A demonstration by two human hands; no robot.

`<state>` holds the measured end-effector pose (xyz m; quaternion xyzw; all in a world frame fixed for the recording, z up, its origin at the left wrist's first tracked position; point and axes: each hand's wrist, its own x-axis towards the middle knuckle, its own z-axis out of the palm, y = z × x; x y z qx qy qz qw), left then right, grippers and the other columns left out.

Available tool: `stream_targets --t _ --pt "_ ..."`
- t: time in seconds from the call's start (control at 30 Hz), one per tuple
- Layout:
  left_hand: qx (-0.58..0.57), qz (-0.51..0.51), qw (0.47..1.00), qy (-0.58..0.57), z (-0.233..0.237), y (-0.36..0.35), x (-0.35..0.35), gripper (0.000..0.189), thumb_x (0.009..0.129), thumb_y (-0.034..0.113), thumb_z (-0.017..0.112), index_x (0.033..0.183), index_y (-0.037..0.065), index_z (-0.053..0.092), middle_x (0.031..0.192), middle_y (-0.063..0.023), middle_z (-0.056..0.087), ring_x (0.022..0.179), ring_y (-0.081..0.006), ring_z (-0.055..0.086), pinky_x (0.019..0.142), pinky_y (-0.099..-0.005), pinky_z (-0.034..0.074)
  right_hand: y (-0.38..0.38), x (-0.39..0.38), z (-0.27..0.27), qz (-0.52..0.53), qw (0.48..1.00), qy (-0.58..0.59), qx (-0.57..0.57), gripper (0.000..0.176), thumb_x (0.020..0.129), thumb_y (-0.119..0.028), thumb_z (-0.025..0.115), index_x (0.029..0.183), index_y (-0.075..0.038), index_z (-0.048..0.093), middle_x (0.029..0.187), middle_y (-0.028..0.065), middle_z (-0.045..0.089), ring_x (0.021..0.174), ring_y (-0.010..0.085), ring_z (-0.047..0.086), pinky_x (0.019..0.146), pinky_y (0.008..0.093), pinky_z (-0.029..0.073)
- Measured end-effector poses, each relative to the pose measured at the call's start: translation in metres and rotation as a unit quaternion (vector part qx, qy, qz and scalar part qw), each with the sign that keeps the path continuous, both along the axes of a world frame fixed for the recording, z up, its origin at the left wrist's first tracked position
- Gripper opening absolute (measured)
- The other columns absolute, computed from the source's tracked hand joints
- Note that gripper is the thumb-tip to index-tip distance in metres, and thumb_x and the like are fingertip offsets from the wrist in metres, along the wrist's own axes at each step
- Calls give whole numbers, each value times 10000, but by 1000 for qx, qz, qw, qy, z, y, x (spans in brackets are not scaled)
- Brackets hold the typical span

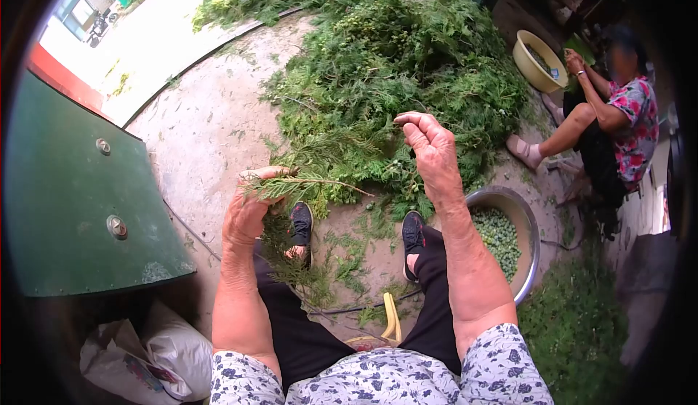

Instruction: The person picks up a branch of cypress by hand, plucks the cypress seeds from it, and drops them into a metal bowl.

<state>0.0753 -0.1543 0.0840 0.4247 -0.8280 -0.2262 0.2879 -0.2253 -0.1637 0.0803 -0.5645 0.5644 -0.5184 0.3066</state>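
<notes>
My left hand (247,209) is closed around a cut conifer branch (313,180), whose bare stem end points right, with flat green sprays hanging below the hand. My right hand (434,154) is raised apart from it, in front of a large heap of cut conifer branches (392,70). Its fingers are curled close to the thumb; anything between the fingertips is too small to make out. Beside my right forearm stands a metal basin (529,223) holding many small pale green cones (496,241).
At the right a seated person (618,125) works with both hands by a cream basin (529,70). A green metal panel (87,194) stands at the left, above white sacks (171,354). More greenery (574,318) lies at lower right. Loose sprigs lie between my shoes (412,238).
</notes>
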Motion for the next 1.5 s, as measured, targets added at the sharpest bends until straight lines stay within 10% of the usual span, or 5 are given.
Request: stream_targets --t 0.33,0.6,1.07,1.5 --pt "16 2 1000 24 1 -1 -2 350 725 -39 584 1027 127 647 1037 -44 591 746 -161 613 605 -259 485 5 2 3 57 975 -192 97 298 774 37 556 1067 -12 530 933 30 584 895 112 548 823 246 435" --pt "34 38 998 -34 -3 1 -2 325 737 71 561 1056 101 615 1053 -87 594 937 -291 561 787 -344 451 8 2 5 128 944 -279 121 316 758 -24 649 1055 -18 543 911 9 574 870 101 539 793 237 440" --pt "315 115 906 259 -7 1 -4 236 822 133 573 1046 67 609 871 -41 573 699 -125 539 535 -254 425 11 7 10 81 988 -85 102 271 850 -105 568 1105 -13 552 952 28 569 909 98 513 825 240 423" --pt "306 92 927 194 -14 0 -2 254 858 152 509 1072 41 588 972 -59 577 814 -130 548 607 -249 442 16 1 9 56 981 -157 100 315 806 -147 670 1061 14 578 900 29 605 817 83 540 745 227 449"
